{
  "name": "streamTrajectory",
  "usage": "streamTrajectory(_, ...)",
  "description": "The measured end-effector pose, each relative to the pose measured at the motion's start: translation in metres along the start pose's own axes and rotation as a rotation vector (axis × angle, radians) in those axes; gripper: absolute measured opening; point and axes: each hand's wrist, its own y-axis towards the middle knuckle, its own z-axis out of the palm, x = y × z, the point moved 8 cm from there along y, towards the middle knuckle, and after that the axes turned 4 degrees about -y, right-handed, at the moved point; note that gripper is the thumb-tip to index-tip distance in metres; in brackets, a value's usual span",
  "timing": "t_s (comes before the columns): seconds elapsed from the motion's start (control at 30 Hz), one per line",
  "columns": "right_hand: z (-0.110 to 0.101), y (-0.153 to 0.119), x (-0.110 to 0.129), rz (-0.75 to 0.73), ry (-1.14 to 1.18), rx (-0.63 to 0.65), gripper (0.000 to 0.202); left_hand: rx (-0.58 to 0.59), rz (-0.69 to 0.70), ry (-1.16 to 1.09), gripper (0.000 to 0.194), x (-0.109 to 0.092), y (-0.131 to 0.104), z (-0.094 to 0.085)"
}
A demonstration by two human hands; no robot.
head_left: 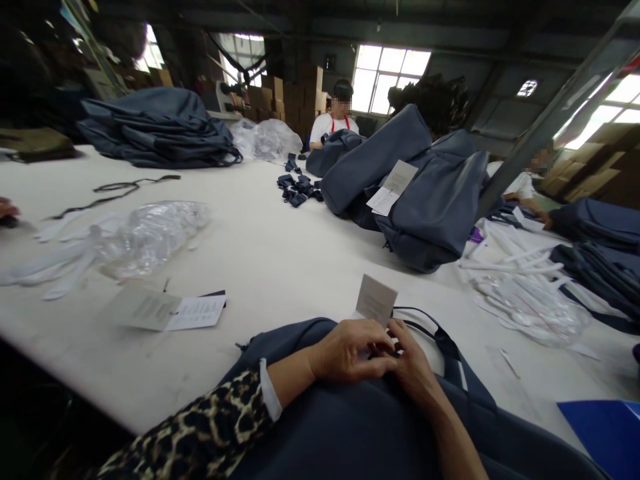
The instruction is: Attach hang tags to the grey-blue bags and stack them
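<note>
A dark blue bag [345, 427] lies across the front of the table, nearest to me. Over its upper edge my left hand [353, 350] and my right hand [413, 360] meet, fingertips bent together. A grey card tag [376, 298] stands up just behind the fingers. What the fingertips pinch is too small and hidden to name. A strap [453, 350] of the bag loops up to the right of my right hand. On the table to the left lies another open tag [195, 312], grey and white, apart from both hands.
Stuffed blue bags [430, 207] stand behind, beside a slanted metal post [550, 113]. Small dark straps [299, 190], plastic wrap [150, 233], white strips [515, 260] and a blue sheet [603, 427] lie around. A person [335, 123] is at the far side.
</note>
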Motion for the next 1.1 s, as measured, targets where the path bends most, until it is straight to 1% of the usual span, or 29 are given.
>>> streamTrajectory(0.1, 0.002, 0.0, 0.005, -0.061, -0.009, -0.056, 0.037, -0.018, -0.098, -0.066, 0.027, 0.009, -0.002, -0.001)
streamTrajectory(0.17, 0.0, 0.0, 0.007, -0.096, 0.007, -0.112, 0.028, -0.087, -0.104, -0.062, 0.028, 0.007, -0.004, -0.009)
streamTrajectory(0.23, -0.004, -0.001, 0.006, -0.116, 0.03, -0.175, 0.021, -0.235, -0.074, -0.024, 0.025, 0.001, -0.007, -0.026)
streamTrajectory(0.3, -0.009, -0.003, 0.005, -0.122, 0.079, -0.24, 0.018, -0.451, -0.076, 0.016, 0.023, -0.001, -0.013, -0.05)
streamTrajectory(0.37, -0.013, -0.004, 0.002, -0.109, 0.142, -0.282, 0.018, -0.645, -0.145, 0.019, 0.025, 0.006, -0.02, -0.071)
streamTrajectory(0.4, -0.014, -0.004, 0.001, -0.099, 0.168, -0.284, 0.018, -0.687, -0.195, -0.003, 0.03, 0.014, -0.022, -0.076)
streamTrajectory(0.43, -0.014, -0.003, 0.001, -0.091, 0.185, -0.277, 0.018, -0.668, -0.251, -0.047, 0.034, 0.023, -0.021, -0.077)
streamTrajectory(0.47, -0.014, -0.003, 0.002, -0.085, 0.192, -0.261, 0.019, -0.601, -0.31, -0.107, 0.038, 0.034, -0.019, -0.074)
streamTrajectory(0.53, -0.014, -0.003, 0.003, -0.08, 0.206, -0.221, 0.021, -0.416, -0.414, -0.252, 0.041, 0.054, -0.013, -0.059)
streamTrajectory(0.57, -0.014, -0.003, 0.003, -0.072, 0.22, -0.206, 0.022, -0.354, -0.454, -0.315, 0.042, 0.062, -0.012, -0.053)
streamTrajectory(0.6, -0.015, -0.004, 0.002, -0.053, 0.24, -0.196, 0.023, -0.335, -0.486, -0.357, 0.045, 0.07, -0.013, -0.049)
streamTrajectory(0.7, -0.018, -0.006, -0.005, 0.03, 0.32, -0.199, 0.027, -0.421, -0.54, -0.347, 0.061, 0.084, -0.017, -0.051)
streamTrajectory(0.73, -0.019, -0.007, -0.008, 0.049, 0.35, -0.209, 0.028, -0.447, -0.551, -0.316, 0.06, 0.086, -0.019, -0.053)
streamTrajectory(0.8, -0.021, -0.008, -0.012, 0.071, 0.419, -0.234, 0.03, -0.467, -0.566, -0.31, 0.045, 0.087, -0.02, -0.054)
streamTrajectory(0.83, -0.022, -0.008, -0.014, 0.077, 0.458, -0.25, 0.03, -0.474, -0.572, -0.356, 0.037, 0.087, -0.02, -0.054)
streamTrajectory(0.87, -0.023, -0.009, -0.017, 0.084, 0.501, -0.265, 0.03, -0.484, -0.576, -0.43, 0.033, 0.087, -0.02, -0.052)
streamTrajectory(0.93, -0.023, -0.009, -0.021, 0.099, 0.586, -0.282, 0.029, -0.504, -0.577, -0.604, 0.033, 0.086, -0.02, -0.048)
streamTrajectory(0.97, -0.023, -0.009, -0.023, 0.105, 0.63, -0.287, 0.028, -0.504, -0.572, -0.668, 0.034, 0.085, -0.02, -0.045)
streamTrajectory(1.03, -0.022, -0.008, -0.027, 0.12, 0.72, -0.301, 0.028, -0.482, -0.565, -0.713, 0.036, 0.082, -0.019, -0.041)
streamTrajectory(1.1, -0.022, -0.008, -0.03, 0.136, 0.776, -0.328, 0.029, -0.401, -0.582, -0.702, 0.042, 0.077, -0.018, -0.035)
